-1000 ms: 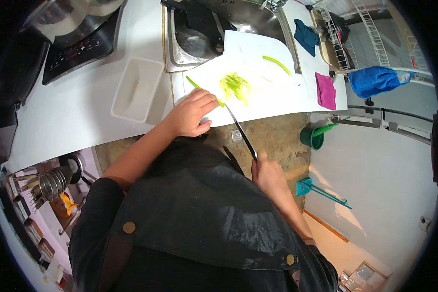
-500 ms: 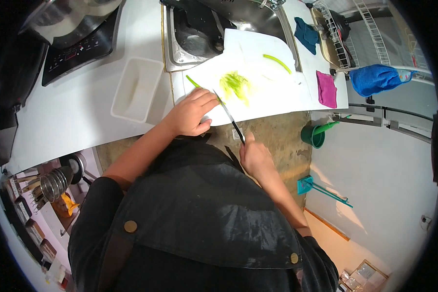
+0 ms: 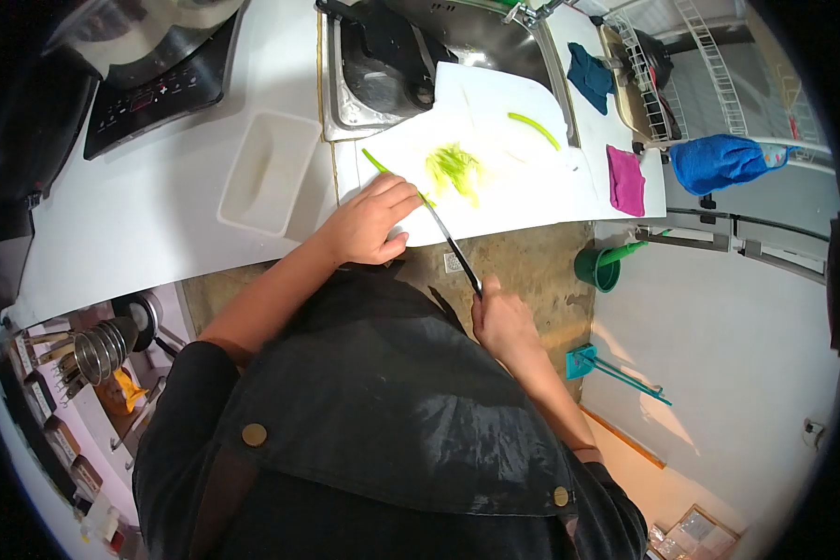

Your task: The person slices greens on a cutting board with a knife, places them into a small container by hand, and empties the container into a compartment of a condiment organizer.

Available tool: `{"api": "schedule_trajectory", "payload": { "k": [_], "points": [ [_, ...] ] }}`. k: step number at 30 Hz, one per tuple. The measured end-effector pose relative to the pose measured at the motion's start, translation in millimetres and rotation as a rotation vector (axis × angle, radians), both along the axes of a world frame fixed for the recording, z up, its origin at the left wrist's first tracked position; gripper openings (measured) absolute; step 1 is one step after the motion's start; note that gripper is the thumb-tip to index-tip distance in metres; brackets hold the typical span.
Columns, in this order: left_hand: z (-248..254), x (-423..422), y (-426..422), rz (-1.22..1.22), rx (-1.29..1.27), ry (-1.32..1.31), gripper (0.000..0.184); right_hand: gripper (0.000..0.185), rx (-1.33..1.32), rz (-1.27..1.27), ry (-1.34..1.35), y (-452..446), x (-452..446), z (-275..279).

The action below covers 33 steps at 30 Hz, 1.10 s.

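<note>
My left hand [image 3: 373,220] is closed over a thin green vegetable stalk [image 3: 375,161], pressing it on the white cutting board [image 3: 523,177]. The stalk's far end sticks out past my fingers; its exact kind is not clear. A knife [image 3: 463,259] is in my right hand [image 3: 507,321], closed around the dark handle. Its blade points away from me, with the tip beside my left fingertips and some small green bits. To the right of the blade lies a loose pile of pale green shreds [image 3: 455,170]. Another green stalk [image 3: 534,129] rests farther back on the board.
A white plastic tub [image 3: 268,175] stands left of the board, with an induction cooker [image 3: 163,103] and metal pot beyond. Behind the board is a steel sink [image 3: 481,47] holding a black pan [image 3: 383,65]. A pink cloth [image 3: 625,179] lies on the right.
My right hand and the knife have shifted slightly right and toward me, the tip drawing back along my left fingertips. My left hand stays on the stalk. The view has tilted slightly.
</note>
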<state>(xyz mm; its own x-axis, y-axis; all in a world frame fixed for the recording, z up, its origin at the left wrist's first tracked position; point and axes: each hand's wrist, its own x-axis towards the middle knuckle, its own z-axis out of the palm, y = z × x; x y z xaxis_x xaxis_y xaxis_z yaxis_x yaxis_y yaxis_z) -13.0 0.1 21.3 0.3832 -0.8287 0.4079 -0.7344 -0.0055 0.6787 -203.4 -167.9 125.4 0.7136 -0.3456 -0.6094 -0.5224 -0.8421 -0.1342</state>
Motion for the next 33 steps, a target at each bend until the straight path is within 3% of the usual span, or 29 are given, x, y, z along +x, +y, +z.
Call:
{"api": "schedule_trajectory", "payload": {
  "k": [10, 15, 18, 20, 33],
  "points": [
    [-1.0, -3.1, 1.3, 0.047, -0.014, -0.008, 0.051, 0.024, 0.025, -0.057, -0.010, 3.3, 4.8, -19.3],
    [-1.6, -5.1, 0.5, 0.081, -0.003, 0.020, 0.047, 0.024, 0.005, -0.058, 0.073, -4.6, -23.8, 3.6],
    [-4.1, -3.4, 1.2, 0.060, -0.016, 0.006, 0.047, 0.021, -0.007, 0.012, -0.107, -2.4, -18.4, 11.9],
    [-3.6, -4.5, 2.2, 0.057, 0.009, 0.002, 0.049, 0.024, 0.009, -0.019, 0.002, 3.1, -3.8, 13.5],
    [0.4, -4.9, 2.6, 0.072, 0.031, -0.011, 0.052, 0.022, 0.003, 0.007, -0.045, 8.3, 23.7, -18.2]
  ]
}}
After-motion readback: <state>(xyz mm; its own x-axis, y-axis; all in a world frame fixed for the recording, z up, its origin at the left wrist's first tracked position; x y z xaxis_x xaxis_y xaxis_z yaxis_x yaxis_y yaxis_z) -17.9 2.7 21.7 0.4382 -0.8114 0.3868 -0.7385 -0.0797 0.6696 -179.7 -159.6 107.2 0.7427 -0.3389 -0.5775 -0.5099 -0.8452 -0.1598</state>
